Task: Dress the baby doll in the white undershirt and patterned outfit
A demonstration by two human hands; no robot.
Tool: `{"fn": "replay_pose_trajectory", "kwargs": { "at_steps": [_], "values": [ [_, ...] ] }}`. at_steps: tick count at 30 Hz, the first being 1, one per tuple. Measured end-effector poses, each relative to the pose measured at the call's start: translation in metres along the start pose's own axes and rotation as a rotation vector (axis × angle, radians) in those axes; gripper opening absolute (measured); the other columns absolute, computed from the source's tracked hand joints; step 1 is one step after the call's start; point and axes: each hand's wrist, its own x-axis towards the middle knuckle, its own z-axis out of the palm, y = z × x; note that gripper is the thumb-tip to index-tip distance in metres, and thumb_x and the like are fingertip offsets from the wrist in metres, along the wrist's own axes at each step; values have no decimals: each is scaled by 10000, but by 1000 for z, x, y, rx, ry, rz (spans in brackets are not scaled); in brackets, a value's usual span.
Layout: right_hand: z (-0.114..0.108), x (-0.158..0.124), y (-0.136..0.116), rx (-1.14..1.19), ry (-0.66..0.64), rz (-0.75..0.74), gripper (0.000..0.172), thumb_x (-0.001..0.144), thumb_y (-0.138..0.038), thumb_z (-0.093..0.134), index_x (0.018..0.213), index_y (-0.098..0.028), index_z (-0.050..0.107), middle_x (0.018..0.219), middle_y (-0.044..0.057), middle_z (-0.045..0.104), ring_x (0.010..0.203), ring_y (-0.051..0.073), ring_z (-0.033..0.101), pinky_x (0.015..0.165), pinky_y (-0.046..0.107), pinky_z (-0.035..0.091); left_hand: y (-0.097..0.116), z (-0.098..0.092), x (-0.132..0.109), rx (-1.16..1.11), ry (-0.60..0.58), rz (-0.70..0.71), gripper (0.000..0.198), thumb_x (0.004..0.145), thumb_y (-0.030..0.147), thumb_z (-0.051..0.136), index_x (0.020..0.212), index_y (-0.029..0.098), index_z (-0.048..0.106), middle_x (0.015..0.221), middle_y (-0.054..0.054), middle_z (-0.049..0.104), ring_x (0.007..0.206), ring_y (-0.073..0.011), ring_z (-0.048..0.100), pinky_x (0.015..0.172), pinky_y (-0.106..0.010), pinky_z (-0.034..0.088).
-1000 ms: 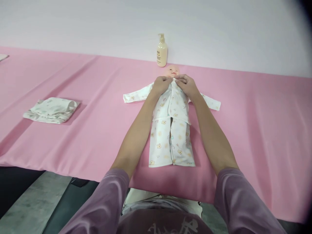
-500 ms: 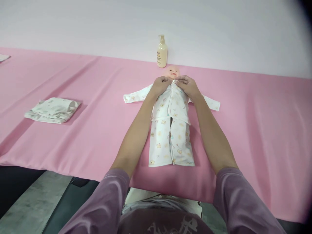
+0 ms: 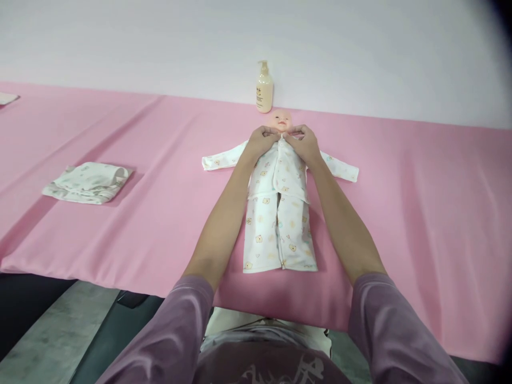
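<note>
A baby doll (image 3: 281, 118) lies face up, its head toward the wall, dressed in a white printed jacket (image 3: 291, 168) and matching trousers (image 3: 262, 234). Both jacket sleeves stretch out sideways. At the left side of the neckline my left hand (image 3: 262, 143) pinches the jacket's collar. My right hand (image 3: 304, 144) pinches the collar on the opposite side, its fingertips close to the left ones just below the doll's chin. The collar edge between the fingers is partly hidden. Lower down, the jacket front overlaps and its hem rests over the trousers' top.
A cream pump bottle (image 3: 264, 90) stands behind the doll's head by the white wall (image 3: 160, 48). On the left, a folded white printed cloth (image 3: 88, 182) lies on the pink table cover (image 3: 168, 229). Another pale item (image 3: 7, 98) shows at the far left edge.
Both hands stay at the collar with small finger shifts; the right hand sits slightly further left. The doll's face shows a little more. The view has moved slightly.
</note>
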Motion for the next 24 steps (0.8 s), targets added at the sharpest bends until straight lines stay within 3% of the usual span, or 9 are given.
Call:
{"fn": "replay_pose_trajectory", "kwargs": {
  "at_steps": [4,10,16,24],
  "values": [
    [-4,-2,-8,24,-102,24,378,945,-525,978,1114,-246,787,1243,93,837,1192,293,750,1190,496,615,13,3,-7,-44,29,-108,140,974,210,831,1090,209,753,1160,-91,848,1168,-257,795,1131,-393,632],
    [-8,-8,-22,-31,-128,-72,225,1014,-414,877,1164,-251,834,1360,107,847,1303,321,725,1235,526,589,24,8,-9,1,87,-134,113,1007,141,799,1007,184,694,1170,-80,835,1168,-224,796,1149,-345,613],
    [-10,-12,-26,-102,-96,-65,213,1003,-293,846,1206,-229,852,1366,119,814,1243,296,716,1198,498,582,20,8,-7,12,92,-143,129,1014,129,791,989,199,685,1115,-63,814,1111,-218,775,1112,-355,612],
    [-10,-7,-29,-170,-112,-70,185,1017,-303,808,1169,-214,860,1312,129,833,1196,302,719,1185,510,586,12,9,-5,9,78,-90,116,1046,172,795,1047,201,683,1126,-71,796,1102,-227,761,1071,-368,599]
  ]
}}
